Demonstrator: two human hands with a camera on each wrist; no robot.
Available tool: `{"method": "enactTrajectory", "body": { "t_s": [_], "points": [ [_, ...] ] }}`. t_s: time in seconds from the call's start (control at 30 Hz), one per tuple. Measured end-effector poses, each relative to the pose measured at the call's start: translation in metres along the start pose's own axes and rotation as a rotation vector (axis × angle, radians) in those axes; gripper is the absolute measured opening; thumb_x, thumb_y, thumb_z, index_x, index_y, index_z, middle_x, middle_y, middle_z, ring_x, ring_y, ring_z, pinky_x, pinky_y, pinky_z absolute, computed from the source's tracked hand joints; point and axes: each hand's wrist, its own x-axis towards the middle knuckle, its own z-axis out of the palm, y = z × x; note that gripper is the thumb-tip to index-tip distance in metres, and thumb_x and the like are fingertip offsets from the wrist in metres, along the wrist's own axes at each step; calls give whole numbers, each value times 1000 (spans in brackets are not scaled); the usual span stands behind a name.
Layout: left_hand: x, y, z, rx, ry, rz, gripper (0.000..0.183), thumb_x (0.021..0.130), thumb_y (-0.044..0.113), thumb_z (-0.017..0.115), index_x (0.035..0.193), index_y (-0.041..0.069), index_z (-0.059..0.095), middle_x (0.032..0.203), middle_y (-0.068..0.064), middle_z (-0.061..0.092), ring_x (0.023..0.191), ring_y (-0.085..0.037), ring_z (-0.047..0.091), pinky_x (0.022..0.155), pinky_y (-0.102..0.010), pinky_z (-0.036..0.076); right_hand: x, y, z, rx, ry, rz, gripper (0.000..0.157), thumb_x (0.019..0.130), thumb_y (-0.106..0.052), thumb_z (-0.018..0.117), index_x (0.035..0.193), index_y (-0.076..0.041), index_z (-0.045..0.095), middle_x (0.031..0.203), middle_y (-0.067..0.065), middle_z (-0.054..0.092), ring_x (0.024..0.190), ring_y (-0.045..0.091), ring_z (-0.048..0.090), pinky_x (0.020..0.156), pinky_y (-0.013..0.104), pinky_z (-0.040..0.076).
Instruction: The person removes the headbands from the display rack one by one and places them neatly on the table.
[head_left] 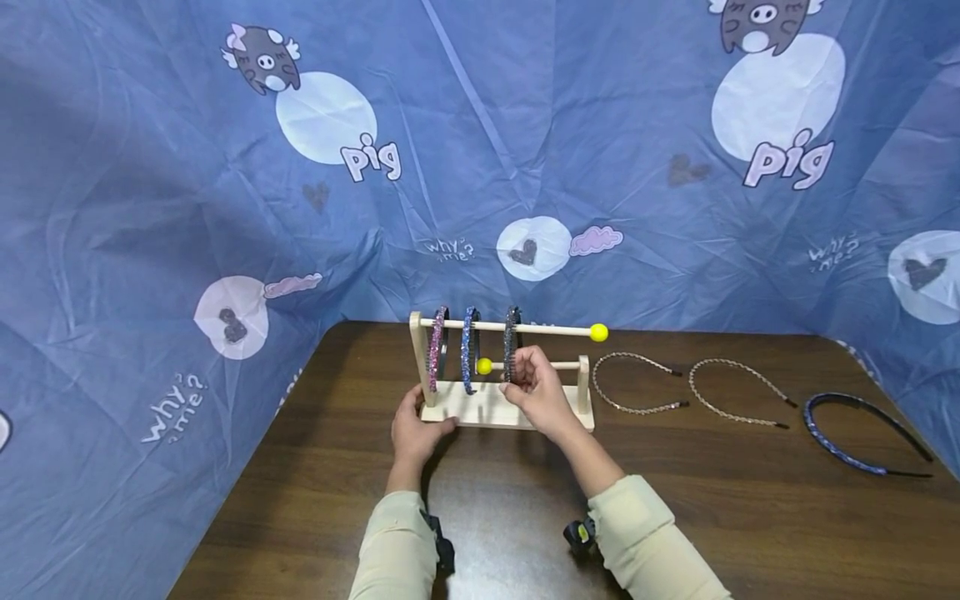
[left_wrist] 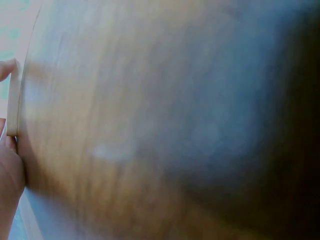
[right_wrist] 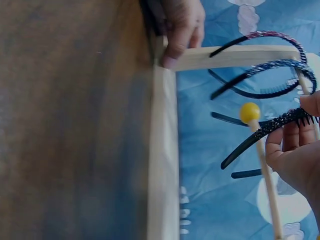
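Observation:
A pale wooden display stand (head_left: 480, 408) carries two rods with yellow ball ends. Its left base corner is gripped by my left hand (head_left: 418, 433), thumb over the front edge; that hand shows only at the left border of the left wrist view. From the upper rod hang a pink glittery headband (head_left: 435, 354), a blue one (head_left: 467, 350) and a black sparkly headband (head_left: 510, 342). My right hand (head_left: 538, 396) pinches the black headband by its side. In the right wrist view, small comb teeth line the black headband (right_wrist: 280, 121).
Two thin braided gold headbands (head_left: 639, 411) (head_left: 723, 414) lie on the brown table (head_left: 510, 517) right of the stand. Farther right lies a dark blue headband (head_left: 843, 458). A blue printed cloth (head_left: 465, 150) hangs behind the table and along its sides.

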Motion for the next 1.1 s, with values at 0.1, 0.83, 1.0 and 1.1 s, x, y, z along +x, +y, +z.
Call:
{"method": "enactTrajectory", "body": {
  "t_s": [0.1, 0.83, 1.0, 1.1],
  "points": [
    [0, -1, 0, -4, 2, -1, 77, 55, 4, 85, 125, 4, 53, 114, -16, 60, 105, -30, 53, 96, -42, 35, 1, -5, -2, -1, 4, -32, 29, 74, 23, 55, 98, 11, 42, 83, 24, 52, 74, 16, 49, 61, 19, 42],
    [0, -2, 1, -2, -13, -19, 78, 56, 5, 84, 127, 3, 51, 118, -16, 58, 110, -30, 51, 98, -43, 33, -7, -8, -37, 30, 81, -108, 33, 76, 19, 60, 104, 12, 44, 82, 6, 54, 74, 12, 53, 62, 20, 43],
    [1, -2, 0, 1, -14, -12, 78, 57, 6, 85, 127, 4, 51, 119, -16, 58, 110, -30, 51, 98, -42, 33, -11, -16, -43, 20, 108, -105, 35, 76, 21, 60, 107, 14, 45, 82, 4, 56, 75, 11, 54, 64, 20, 44],
    [1, -3, 0, 8, -18, -13, 78, 57, 7, 85, 127, 5, 51, 119, -16, 58, 110, -30, 50, 98, -43, 32, -15, -26, -45, 7, 126, -106, 36, 76, 23, 58, 108, 17, 46, 84, 5, 57, 77, 11, 55, 66, 20, 45]
  ]
}}
